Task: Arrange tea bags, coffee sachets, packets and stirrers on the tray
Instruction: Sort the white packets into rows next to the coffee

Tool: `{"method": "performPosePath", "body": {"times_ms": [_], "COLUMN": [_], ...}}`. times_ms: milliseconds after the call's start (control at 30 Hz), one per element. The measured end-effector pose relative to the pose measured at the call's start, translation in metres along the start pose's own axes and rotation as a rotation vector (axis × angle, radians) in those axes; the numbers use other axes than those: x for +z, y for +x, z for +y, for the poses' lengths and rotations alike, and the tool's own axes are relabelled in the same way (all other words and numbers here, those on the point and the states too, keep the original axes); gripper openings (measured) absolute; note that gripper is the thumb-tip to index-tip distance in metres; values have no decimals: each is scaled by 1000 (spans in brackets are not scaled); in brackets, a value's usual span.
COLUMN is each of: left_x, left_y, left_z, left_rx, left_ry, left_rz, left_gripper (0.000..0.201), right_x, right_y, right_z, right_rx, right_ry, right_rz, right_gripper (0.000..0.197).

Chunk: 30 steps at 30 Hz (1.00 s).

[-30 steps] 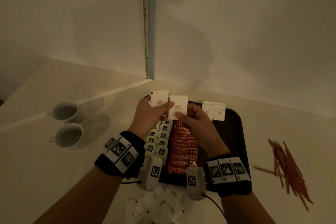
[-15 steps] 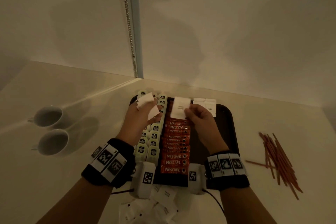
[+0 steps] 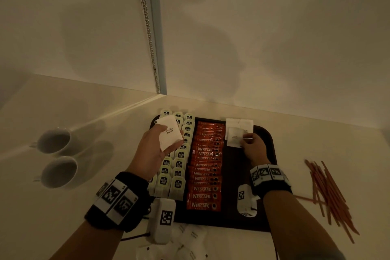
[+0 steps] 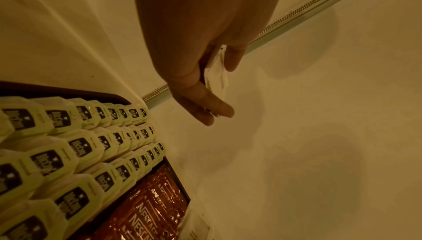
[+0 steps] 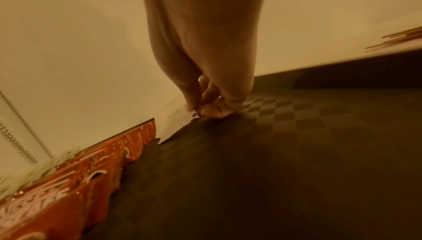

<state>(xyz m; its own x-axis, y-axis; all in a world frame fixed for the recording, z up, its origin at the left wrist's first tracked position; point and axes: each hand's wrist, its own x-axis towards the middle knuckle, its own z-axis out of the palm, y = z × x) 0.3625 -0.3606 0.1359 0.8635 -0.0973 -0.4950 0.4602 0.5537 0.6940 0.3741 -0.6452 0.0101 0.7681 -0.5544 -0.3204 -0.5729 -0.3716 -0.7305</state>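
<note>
Head view: right hand (image 3: 252,149) pinches sugar packet (image 3: 233,138) on tray (image 3: 268,145).

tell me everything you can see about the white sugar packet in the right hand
The sugar packet is a small, flat, square white paper sachet with tiny dark print at its centre and a serrated edge. The right hand pinches its near right corner between thumb and fingertips, lowering it onto the dark tray, just right of the red Nescafe sachets. Its far edge overlaps the two white packets already lying at the tray's far end. Whether it rests fully flat cannot be told.
</note>
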Motion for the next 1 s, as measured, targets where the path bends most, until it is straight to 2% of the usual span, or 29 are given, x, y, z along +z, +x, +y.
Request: {"method": "performPosePath", "body": {"times_ms": [200, 367, 467, 533, 600, 667, 733, 800, 900, 1000], "left_x": [-2, -2, -3, -3, -1, 1, 3, 2, 0, -1], "left_y": [-1, 1, 4, 4, 3, 1, -2, -2, -2, -3], "left_z": [0, 0, -1, -3, -4, -4, -2, -1, 3, 3], "left_rx": [-23, -31, -25, 2, 44, 98, 151, 195, 226, 270], "left_ry": [-53, 0, 69, 158, 288, 425, 521, 547, 485, 468], "left_rz": [-46, -3, 9, -19, -50, -103, -129, -118, -94, -87], "left_gripper": [23, 19, 14, 15, 13, 11, 9, 13, 28, 22], "right_x": [8, 9, 8, 8, 8, 9, 10, 11, 11, 11], "right_y": [0, -2, -17, -41, -71, -96, -109, -112, -112, -116], "right_z": [-9, -12, -32, -62, -96, -123, -139, -144, -141, -137], "right_rx": [-10, -36, -121, -275, -434, -520, -593, -644, -524, -248], "right_ry": [-1, -84, -27, 54, 148, 211, 194, 168, 382, 736], "right_rz": [79, 108, 107, -8, -230, -428, -493, -492, -521, -633], "right_gripper": [20, 23, 23, 19, 17, 19, 19, 16, 11, 9]}}
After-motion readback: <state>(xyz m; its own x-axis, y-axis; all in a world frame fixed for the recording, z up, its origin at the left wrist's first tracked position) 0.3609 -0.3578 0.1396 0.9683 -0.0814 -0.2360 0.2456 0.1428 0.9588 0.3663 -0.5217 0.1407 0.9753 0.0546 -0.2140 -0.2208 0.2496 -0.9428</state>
